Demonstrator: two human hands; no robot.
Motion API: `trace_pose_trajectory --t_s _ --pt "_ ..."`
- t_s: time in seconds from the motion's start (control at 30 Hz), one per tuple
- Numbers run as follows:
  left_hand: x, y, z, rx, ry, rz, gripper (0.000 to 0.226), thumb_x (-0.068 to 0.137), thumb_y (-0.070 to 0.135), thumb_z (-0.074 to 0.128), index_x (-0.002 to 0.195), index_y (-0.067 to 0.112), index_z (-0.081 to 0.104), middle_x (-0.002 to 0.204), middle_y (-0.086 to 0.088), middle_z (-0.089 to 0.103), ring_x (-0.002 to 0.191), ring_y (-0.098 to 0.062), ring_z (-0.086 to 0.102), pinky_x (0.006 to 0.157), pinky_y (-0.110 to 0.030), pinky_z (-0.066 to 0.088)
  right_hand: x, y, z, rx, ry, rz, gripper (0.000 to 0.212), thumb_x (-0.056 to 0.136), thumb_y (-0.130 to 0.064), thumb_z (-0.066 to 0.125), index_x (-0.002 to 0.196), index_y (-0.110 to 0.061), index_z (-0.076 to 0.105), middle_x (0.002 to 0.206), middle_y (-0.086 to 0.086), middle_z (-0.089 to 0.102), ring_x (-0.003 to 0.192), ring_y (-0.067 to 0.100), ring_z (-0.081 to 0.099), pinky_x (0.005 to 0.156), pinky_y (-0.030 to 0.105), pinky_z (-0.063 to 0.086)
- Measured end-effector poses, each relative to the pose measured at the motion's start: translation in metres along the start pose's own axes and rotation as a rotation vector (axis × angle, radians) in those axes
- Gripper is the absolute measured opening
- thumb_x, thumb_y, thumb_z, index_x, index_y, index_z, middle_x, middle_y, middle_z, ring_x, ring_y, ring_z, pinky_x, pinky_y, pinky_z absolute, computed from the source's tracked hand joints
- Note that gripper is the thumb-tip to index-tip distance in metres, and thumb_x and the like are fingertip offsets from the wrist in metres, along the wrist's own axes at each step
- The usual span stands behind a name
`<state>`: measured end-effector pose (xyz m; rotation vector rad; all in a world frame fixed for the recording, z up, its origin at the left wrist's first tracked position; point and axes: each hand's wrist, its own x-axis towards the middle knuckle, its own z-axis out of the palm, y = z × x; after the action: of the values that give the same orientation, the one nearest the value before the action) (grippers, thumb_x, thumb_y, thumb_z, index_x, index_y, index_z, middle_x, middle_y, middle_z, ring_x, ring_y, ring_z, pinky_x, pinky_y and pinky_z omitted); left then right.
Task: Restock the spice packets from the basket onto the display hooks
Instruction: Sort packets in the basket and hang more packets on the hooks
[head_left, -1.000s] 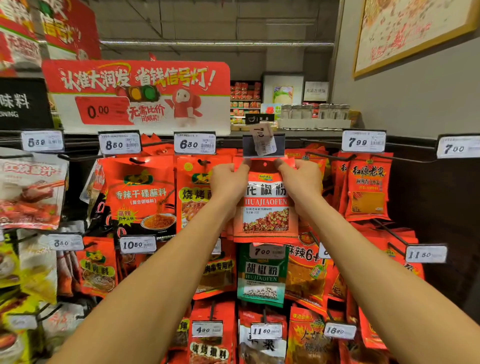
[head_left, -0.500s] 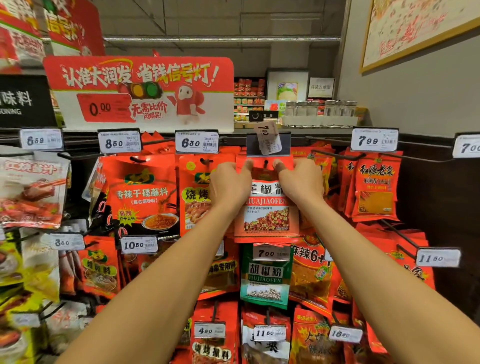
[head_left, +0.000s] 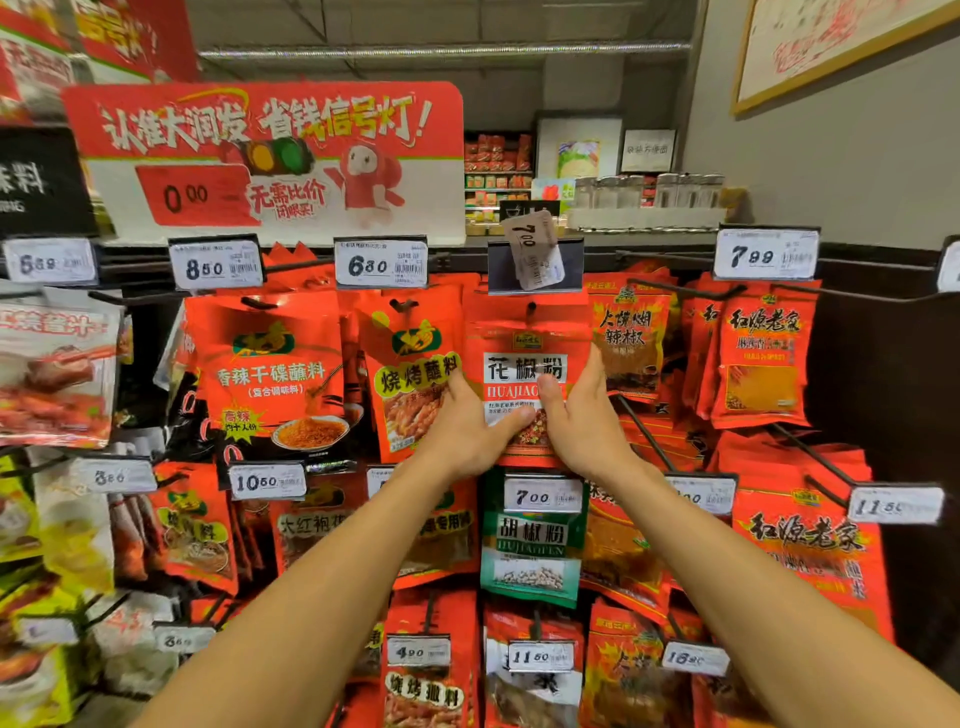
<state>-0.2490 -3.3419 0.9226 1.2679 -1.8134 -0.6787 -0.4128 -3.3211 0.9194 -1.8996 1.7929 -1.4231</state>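
A red spice packet with a white label hangs by its top hole from the display hook, under a dark tag holder. My left hand holds the packet's lower left side, thumb across the front. My right hand holds the lower right side, thumb on the front and fingers along the edge. More red packets hang behind it on the same hook. The basket is out of view.
A crooked 7.00 price label sits in the holder above the hook. Neighbouring hooks carry red packets left and right. A green pepper packet hangs just below my hands. Bare hook rods jut out at the right.
Both hands have slid down from the packet's top corners to its lower half. The packet now hangs lower, with its top strip and hole visible on the hook.
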Motion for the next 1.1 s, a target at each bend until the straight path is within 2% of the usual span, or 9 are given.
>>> trace_pose_trajectory --t_s 0.2,0.4,0.5,0.6,0.77,0.87,0.93,1.0,1.1 --pt "0.014 -0.001 0.004 -0.014 -0.018 -0.022 0.093 0.084 0.045 0.077 0.145 0.002 0.022 0.144 -0.014 0.049 0.135 -0.029 0.048 0.114 -0.045 0.039 0.009 0.008 0.002 0.023 -0.015 -0.039 0.079 0.103 -0.046 0.044 0.158 -0.005 0.004 0.158 0.021 0.026 0.142 0.034 0.035 0.113 0.041 0.034" --pt "-0.009 0.009 0.006 -0.176 0.120 0.011 0.101 0.077 0.037 0.086 0.151 0.012 0.022 0.137 -0.001 0.057 0.120 -0.016 0.057 0.106 -0.035 0.043 0.002 0.000 -0.010 0.180 -0.081 0.047 0.084 0.101 -0.056 0.045 0.161 -0.015 0.002 0.165 0.011 0.022 0.150 0.028 0.029 0.121 0.049 0.029" --pt "-0.017 0.017 0.007 -0.293 0.074 -0.014 0.088 0.080 0.029 0.085 0.146 0.019 0.029 0.127 0.004 0.063 0.109 -0.009 0.062 0.104 -0.038 0.047 -0.002 -0.009 -0.004 0.315 -0.076 0.132 0.082 0.102 -0.055 0.044 0.161 -0.019 0.001 0.167 0.008 0.021 0.151 0.027 0.028 0.122 0.051 0.028" --pt "-0.023 0.021 0.000 -0.305 0.023 -0.014 0.083 0.083 0.027 0.082 0.147 0.019 0.029 0.123 0.007 0.062 0.116 -0.015 0.062 0.107 -0.041 0.047 -0.004 -0.013 -0.008 0.408 -0.122 0.192 0.080 0.102 -0.054 0.045 0.162 -0.024 0.001 0.165 0.006 0.028 0.148 0.027 0.035 0.120 0.053 0.032" --pt "-0.044 0.026 -0.014 -0.190 0.096 0.047 0.077 0.083 0.033 0.082 0.143 0.022 0.033 0.131 0.004 0.062 0.121 -0.017 0.060 0.104 -0.039 0.047 -0.019 -0.012 -0.030 0.431 -0.062 0.220 0.065 0.103 -0.059 0.037 0.157 -0.025 0.027 0.149 0.003 0.053 0.132 0.025 0.053 0.111 0.053 0.042" --pt "-0.065 0.022 -0.024 -0.115 0.192 0.097 0.080 0.090 0.039 0.073 0.155 0.023 0.029 0.150 0.002 0.049 0.132 -0.015 0.052 0.112 -0.042 0.043 -0.044 -0.008 -0.046 0.315 0.258 0.141 0.044 0.103 -0.042 0.048 0.139 -0.018 0.055 0.134 -0.001 0.063 0.117 0.013 0.055 0.100 0.034 0.044" --pt "-0.085 0.014 -0.032 -0.157 0.258 0.150 0.071 0.094 0.038 0.068 0.155 0.019 0.034 0.146 0.005 0.049 0.123 0.005 0.054 0.105 -0.026 0.047 -0.068 -0.003 -0.056 0.319 0.407 0.062 0.026 0.099 -0.035 0.052 0.116 -0.022 0.067 0.112 -0.005 0.070 0.102 0.013 0.061 0.088 0.034 0.047" --pt "-0.109 -0.001 -0.038 -0.185 0.334 0.165 0.044 0.094 0.042 0.063 0.135 0.028 0.057 0.124 0.018 0.061 0.104 0.019 0.057 0.086 -0.010 0.048 -0.092 0.006 -0.058 0.416 0.425 0.049 0.019 0.094 -0.033 0.053 0.092 -0.023 0.069 0.089 -0.004 0.071 0.085 0.021 0.066 0.076 0.038 0.052" --pt "-0.141 -0.039 -0.034 -0.321 0.313 0.036 0.017 0.093 0.045 0.058 0.095 0.036 0.073 0.092 0.013 0.075 0.080 0.000 0.070 0.068 -0.015 0.055 -0.121 0.027 -0.042 0.601 0.222 0.191 0.024 0.094 -0.013 0.055 0.073 -0.016 0.065 0.062 0.002 0.067 0.053 0.018 0.061 0.049 0.025 0.047"
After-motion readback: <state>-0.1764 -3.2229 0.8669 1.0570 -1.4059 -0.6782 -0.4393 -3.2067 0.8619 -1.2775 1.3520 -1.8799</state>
